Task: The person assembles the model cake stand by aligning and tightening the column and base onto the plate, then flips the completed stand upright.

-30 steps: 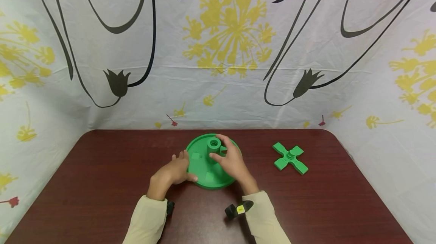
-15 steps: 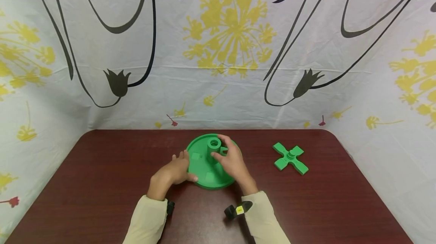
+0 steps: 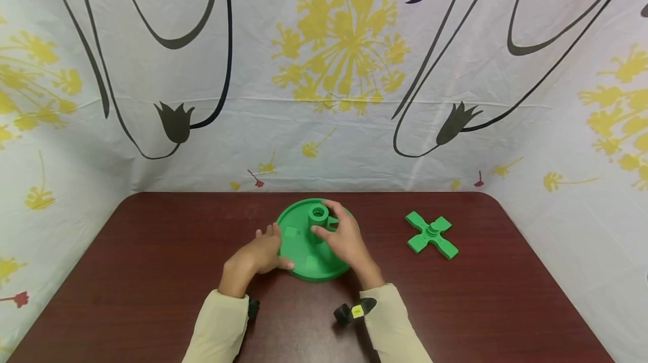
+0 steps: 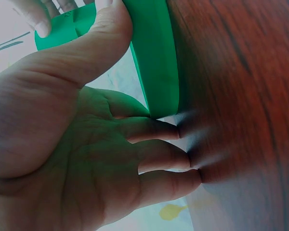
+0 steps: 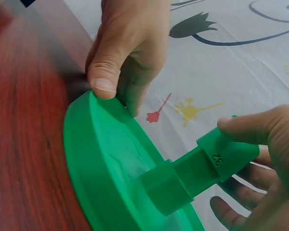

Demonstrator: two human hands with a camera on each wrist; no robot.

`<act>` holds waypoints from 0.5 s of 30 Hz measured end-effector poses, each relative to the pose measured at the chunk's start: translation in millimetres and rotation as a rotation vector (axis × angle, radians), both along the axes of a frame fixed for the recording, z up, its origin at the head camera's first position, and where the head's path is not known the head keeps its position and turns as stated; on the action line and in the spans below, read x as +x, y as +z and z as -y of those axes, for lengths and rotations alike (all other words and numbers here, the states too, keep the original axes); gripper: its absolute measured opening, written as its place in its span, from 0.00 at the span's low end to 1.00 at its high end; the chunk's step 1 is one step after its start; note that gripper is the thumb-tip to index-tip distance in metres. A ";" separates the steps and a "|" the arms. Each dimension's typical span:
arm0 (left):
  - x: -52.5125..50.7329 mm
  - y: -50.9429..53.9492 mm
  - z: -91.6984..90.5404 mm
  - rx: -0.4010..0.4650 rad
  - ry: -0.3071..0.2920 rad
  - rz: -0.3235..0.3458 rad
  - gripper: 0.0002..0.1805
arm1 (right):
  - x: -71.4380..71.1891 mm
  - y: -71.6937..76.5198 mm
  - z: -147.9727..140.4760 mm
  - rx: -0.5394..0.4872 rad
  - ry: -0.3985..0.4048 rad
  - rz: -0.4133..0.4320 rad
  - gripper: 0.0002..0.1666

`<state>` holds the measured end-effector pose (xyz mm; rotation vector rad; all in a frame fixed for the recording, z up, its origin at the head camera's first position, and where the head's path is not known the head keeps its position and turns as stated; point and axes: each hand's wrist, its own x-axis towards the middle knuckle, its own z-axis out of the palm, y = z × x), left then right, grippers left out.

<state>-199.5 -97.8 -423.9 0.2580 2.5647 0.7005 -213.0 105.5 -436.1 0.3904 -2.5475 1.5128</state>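
A round green tray-like base (image 3: 302,259) with a raised rim lies on the table. A hollow green cylinder (image 3: 318,219) stands upright at its middle; in the right wrist view, the cylinder piece (image 5: 221,156) marked 32 is joined to a wider socket (image 5: 167,187) on the base. My right hand (image 3: 348,242) holds the cylinder's upper part between thumb and fingers. At the base's left edge, my left hand (image 3: 259,255) grips the rim with its thumb on top. Its other fingertips (image 4: 195,175) touch the table. The base's right side is partly hidden behind my right hand.
A flat green cross-shaped piece (image 3: 432,234) with a central peg lies on the table to the right. The dark red wooden table (image 3: 167,256) has rounded far corners. A white patterned curtain (image 3: 349,143) hangs behind and beside it.
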 end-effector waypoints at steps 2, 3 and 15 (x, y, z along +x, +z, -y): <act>-0.4 -0.3 -0.1 -0.001 0.000 0.000 0.55 | 0.0 0.8 -1.0 0.002 0.010 0.002 0.35; -0.6 -0.3 -0.1 -0.002 0.000 -0.001 0.55 | 0.0 1.2 -1.4 0.003 0.013 0.000 0.35; -0.7 -0.7 0.0 -0.005 -0.006 -0.012 0.56 | -0.6 1.4 -1.1 -0.011 -0.013 -0.016 0.32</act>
